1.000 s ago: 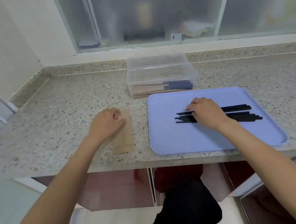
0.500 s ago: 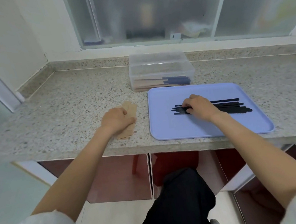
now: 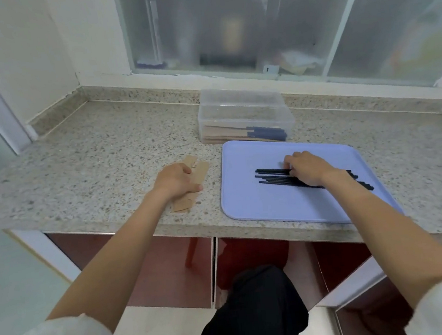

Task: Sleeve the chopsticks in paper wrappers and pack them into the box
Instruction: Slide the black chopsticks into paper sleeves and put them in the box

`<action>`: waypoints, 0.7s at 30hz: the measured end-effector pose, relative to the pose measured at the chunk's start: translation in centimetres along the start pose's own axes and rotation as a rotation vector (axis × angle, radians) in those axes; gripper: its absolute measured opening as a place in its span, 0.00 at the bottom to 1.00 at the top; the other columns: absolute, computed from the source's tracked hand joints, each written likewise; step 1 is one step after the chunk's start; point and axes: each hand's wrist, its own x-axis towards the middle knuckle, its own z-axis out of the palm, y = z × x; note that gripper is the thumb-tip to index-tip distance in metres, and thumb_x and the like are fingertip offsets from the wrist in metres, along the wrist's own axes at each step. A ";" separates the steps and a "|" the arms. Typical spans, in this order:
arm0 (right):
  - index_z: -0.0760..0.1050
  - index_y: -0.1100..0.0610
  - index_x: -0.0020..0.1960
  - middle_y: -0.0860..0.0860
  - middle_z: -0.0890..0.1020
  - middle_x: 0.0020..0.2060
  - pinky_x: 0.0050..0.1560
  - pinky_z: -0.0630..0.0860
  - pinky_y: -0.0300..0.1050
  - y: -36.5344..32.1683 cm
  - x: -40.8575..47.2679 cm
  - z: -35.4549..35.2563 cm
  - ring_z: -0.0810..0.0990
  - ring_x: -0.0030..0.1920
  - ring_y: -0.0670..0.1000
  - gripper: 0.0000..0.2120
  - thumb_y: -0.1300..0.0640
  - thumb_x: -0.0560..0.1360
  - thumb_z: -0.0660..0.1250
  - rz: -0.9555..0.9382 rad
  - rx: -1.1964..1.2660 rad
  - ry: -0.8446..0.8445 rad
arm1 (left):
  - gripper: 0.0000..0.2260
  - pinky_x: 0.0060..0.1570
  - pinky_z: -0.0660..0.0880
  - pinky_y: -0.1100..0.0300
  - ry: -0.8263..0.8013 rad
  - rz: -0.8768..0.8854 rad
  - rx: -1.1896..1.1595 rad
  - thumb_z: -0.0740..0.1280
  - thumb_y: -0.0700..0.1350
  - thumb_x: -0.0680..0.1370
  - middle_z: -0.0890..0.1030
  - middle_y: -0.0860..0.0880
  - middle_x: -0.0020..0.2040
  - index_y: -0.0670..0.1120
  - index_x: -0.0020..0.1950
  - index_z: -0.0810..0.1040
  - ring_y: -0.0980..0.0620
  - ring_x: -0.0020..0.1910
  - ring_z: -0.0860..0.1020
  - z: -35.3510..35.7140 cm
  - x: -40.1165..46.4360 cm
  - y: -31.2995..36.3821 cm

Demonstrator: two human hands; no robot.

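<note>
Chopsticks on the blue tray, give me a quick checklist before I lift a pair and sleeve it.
1. Loose chopsticks within reach on the blue tray: ok.
2. Right hand on the pile: ok; exactly two pinched: cannot tell.
3. Left hand on the paper wrappers: ok.
4. One wrapper separated from the rest: cannot tell.
5. Clear box open to receive: cannot tell, though sleeved pairs already lie inside.
6. Box close behind the tray: ok.

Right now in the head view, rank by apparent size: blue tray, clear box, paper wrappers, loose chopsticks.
1. blue tray, clearly largest.
2. clear box, though it sits farther back.
3. loose chopsticks and paper wrappers: both partly under hands, too close to rank.
</note>
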 end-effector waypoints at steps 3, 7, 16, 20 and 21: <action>0.70 0.58 0.60 0.57 0.74 0.53 0.44 0.71 0.50 -0.7 -0.4 0.7 0.72 0.52 0.59 0.11 0.64 0.79 0.57 -0.096 -0.001 0.317 | 0.28 0.60 0.71 0.55 -0.008 -0.013 -0.008 0.76 0.52 0.68 0.78 0.47 0.60 0.45 0.64 0.74 0.48 0.60 0.75 -0.2 0.1 0.2; 0.69 0.58 0.61 0.56 0.73 0.49 0.34 0.71 0.47 -2.6 -2.1 -0.3 0.72 0.46 0.57 0.22 0.73 0.71 0.65 -0.236 -0.003 0.642 | 0.24 0.54 0.71 0.57 -0.041 -0.028 -0.011 0.77 0.52 0.67 0.79 0.48 0.55 0.45 0.59 0.76 0.49 0.55 0.76 -0.5 0.2 0.4; 0.73 0.54 0.62 0.53 0.78 0.42 0.34 0.72 0.50 -8.2 -5.7 -0.2 0.77 0.39 0.56 0.12 0.58 0.81 0.56 -0.266 0.332 0.615 | 0.04 0.37 0.69 0.65 0.073 -0.014 -0.527 0.69 0.45 0.76 0.78 0.51 0.41 0.45 0.48 0.79 0.56 0.38 0.74 -1.7 -0.4 1.1; 0.76 0.53 0.59 0.53 0.78 0.40 0.37 0.74 0.50 -9.5 -6.1 1.1 0.77 0.39 0.55 0.12 0.58 0.80 0.58 -0.203 0.478 0.612 | 0.02 0.39 0.75 0.69 0.240 -0.035 -1.100 0.67 0.44 0.78 0.78 0.51 0.41 0.48 0.46 0.78 0.58 0.39 0.76 -1.5 -1.1 2.1; 0.77 0.53 0.59 0.52 0.77 0.39 0.37 0.74 0.50 -9.7 -6.2 1.3 0.76 0.38 0.54 0.12 0.58 0.80 0.59 -0.191 0.499 0.620 | 0.02 0.41 0.76 0.68 0.233 -0.049 -1.218 0.66 0.44 0.78 0.79 0.51 0.42 0.47 0.47 0.77 0.57 0.40 0.77 -1.3 -1.1 2.4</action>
